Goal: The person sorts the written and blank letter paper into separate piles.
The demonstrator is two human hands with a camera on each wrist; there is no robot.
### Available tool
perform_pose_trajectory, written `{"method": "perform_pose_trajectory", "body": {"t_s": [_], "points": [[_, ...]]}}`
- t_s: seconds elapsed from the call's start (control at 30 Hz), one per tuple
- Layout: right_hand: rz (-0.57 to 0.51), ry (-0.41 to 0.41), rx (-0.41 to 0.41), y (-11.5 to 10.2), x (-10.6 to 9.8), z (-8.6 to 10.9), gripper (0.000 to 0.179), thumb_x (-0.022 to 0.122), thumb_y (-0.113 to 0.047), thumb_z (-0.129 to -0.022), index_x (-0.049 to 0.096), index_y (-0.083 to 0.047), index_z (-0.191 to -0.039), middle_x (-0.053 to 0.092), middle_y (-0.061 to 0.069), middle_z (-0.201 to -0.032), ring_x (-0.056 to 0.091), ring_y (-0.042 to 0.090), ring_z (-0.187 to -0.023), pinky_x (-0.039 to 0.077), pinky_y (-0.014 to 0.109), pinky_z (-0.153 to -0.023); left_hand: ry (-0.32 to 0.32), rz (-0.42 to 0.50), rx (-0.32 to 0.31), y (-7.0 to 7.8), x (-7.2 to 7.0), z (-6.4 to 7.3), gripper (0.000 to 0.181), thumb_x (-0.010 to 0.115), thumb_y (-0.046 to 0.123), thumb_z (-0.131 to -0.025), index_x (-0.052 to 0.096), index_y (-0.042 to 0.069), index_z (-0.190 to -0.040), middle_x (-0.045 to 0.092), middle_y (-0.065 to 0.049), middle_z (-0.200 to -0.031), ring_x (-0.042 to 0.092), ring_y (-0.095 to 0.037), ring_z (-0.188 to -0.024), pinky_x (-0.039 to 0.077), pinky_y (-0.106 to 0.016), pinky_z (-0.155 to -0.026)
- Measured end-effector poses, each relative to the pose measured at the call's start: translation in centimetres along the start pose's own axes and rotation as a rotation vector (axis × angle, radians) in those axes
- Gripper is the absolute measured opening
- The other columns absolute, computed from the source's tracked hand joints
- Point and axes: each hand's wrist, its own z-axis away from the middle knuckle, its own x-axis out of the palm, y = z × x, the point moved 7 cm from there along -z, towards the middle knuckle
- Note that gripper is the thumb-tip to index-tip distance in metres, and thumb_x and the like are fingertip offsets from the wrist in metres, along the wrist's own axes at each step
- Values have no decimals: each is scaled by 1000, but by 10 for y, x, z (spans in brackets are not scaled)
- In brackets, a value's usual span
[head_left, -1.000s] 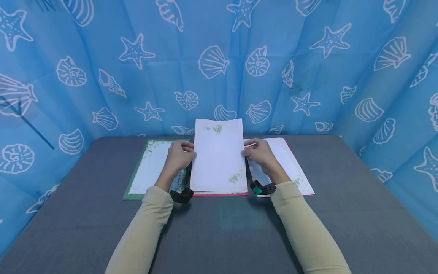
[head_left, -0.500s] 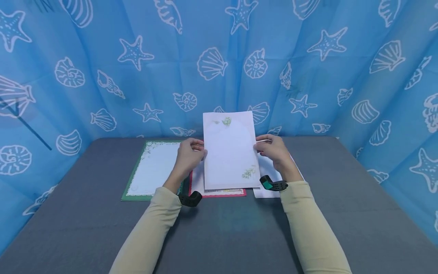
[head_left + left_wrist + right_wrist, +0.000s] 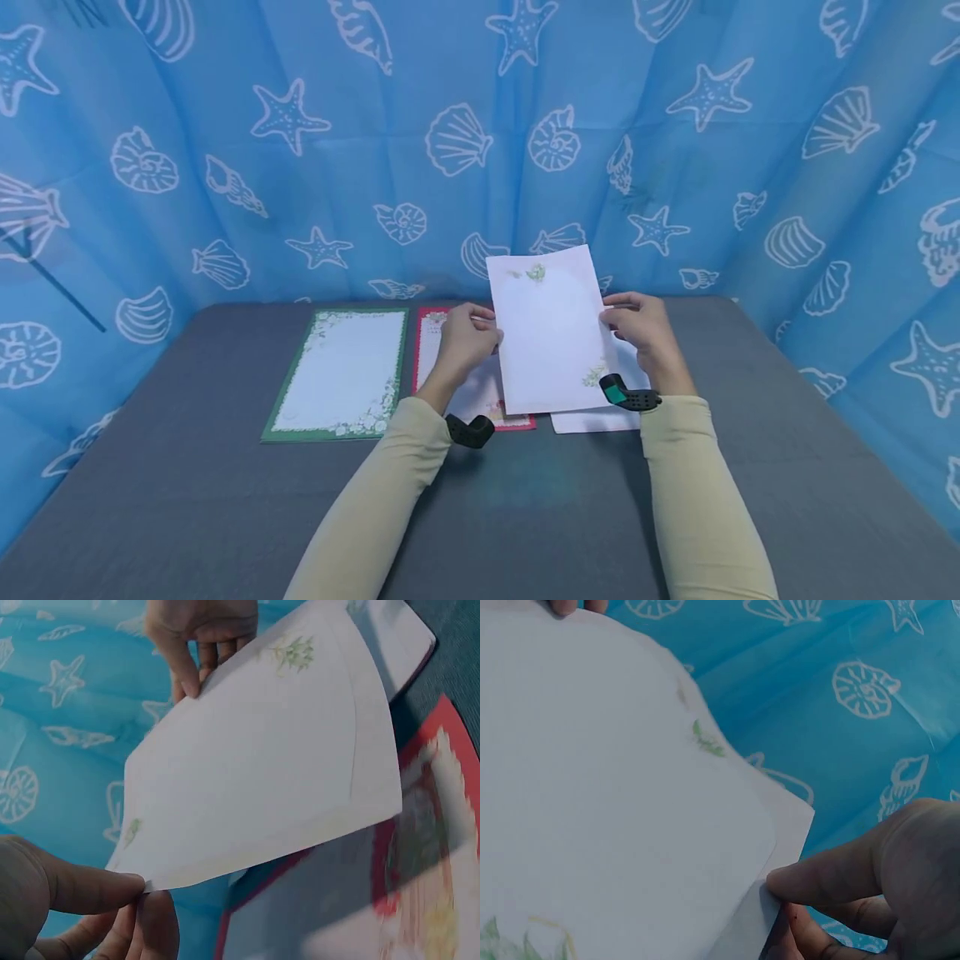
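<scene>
A white sheet of paper [image 3: 555, 333] with green leaf prints is held up off the table, tilted, by both hands. My left hand [image 3: 470, 342] pinches its left edge between thumb and fingers, which the left wrist view shows closely [image 3: 82, 900]. On the opposite edge my right hand [image 3: 639, 329] pinches the paper, thumb on the printed face. Beneath the sheet lie a red-bordered paper [image 3: 423, 350], partly covered, and a white paper stack [image 3: 592, 422], mostly hidden by the sheet and right hand.
A green-bordered paper [image 3: 337, 375] with a floral frame lies at the left of the dark grey table [image 3: 187, 467]. Behind the table hangs a blue curtain [image 3: 360, 150] with white shells and starfish.
Both hands have lifted the leaf-printed sheet off the red-bordered paper and carried it right, over the white stack. More of the red-bordered paper shows now.
</scene>
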Motion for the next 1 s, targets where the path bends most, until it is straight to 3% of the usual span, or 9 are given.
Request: {"method": "perform_pose_trajectory", "body": {"t_s": [0.1,0.2,0.37,0.5,0.73,0.83,1.0], "points": [[8,41,62,-12,-7,20,36,59,-10,-97,62,-2,-132,58,18,-128,55,28,-104,48,34,-82,3,-20,-39,-2,13,-3,23,69,1,-91,65,3,-113,67,-11,-95,71,-26,-77,60,-42,-75],[22,69,93,-13,-13,27,37,56,-8,-98,61,-1,-134,54,19,-134,51,30,-110,46,34,-84,7,-54,-73,-5,25,-4,23,69,1,-89,67,3,-112,69,-9,-90,70,-22,-73,58,-34,-67],[45,85,102,-6,-17,24,39,53,-5,-98,60,2,-135,49,24,-144,48,39,-125,41,51,-106,-44,-109,-117,-12,43,-6,28,70,0,-87,69,0,-116,69,-9,-85,68,-17,-68,49,-26,-58],[69,93,111,4,-18,16,39,52,-3,-96,61,4,-134,50,27,-142,49,43,-125,40,56,-107,-101,-136,-138,-17,54,-5,34,71,0,-87,67,-3,-121,69,-9,-87,66,-16,-68,49,-27,-61],[168,110,136,46,-26,-18,35,54,-8,-95,65,-1,-128,52,25,-138,50,41,-119,42,58,-102,-151,-180,-129,-17,63,-1,35,72,3,-89,67,-5,-122,68,-9,-86,66,-15,-71,55,-30,-73],[173,124,179,47,-29,-15,35,54,-10,-95,66,0,-127,51,25,-138,48,42,-122,40,59,-104,-156,-220,-134,-16,64,1,32,72,6,-90,68,-4,-120,67,-8,-84,64,-17,-76,54,-34,-79],[207,135,245,29,-31,12,38,55,-10,-96,63,6,-129,48,28,-140,45,44,-128,44,57,-101,-160,-252,-139,-16,64,5,32,73,10,-89,67,-3,-119,66,-9,-93,63,-20,-84,54,-38,-85]]}}
